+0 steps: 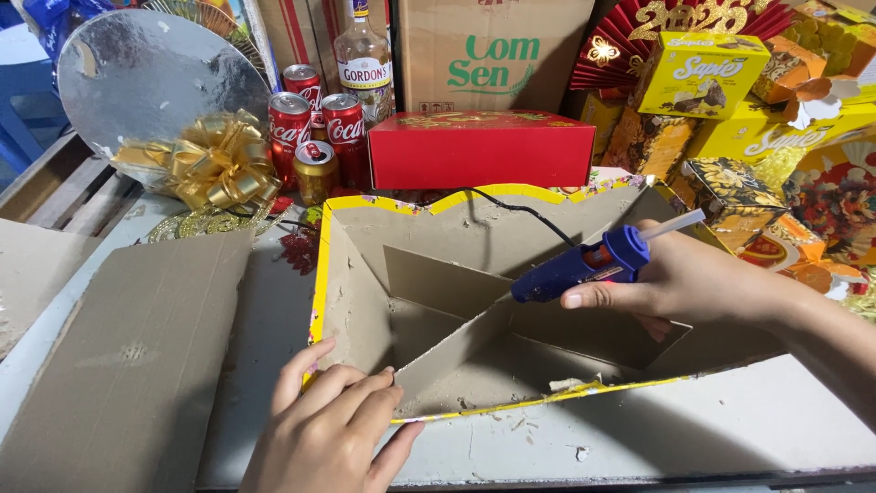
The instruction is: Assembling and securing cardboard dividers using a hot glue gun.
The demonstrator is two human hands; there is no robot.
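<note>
Now the right hand grips a blue glue gun over the yellow-rimmed cardboard tray; the left hand's loosely spread fingers press its cardboard divider.

Open cardboard tray at centre, dividers inside. Glue gun over its middle, right hand gripping. Left hand on its near wall. Flat cardboard sheet left of it. Closed box and cans behind.
</note>
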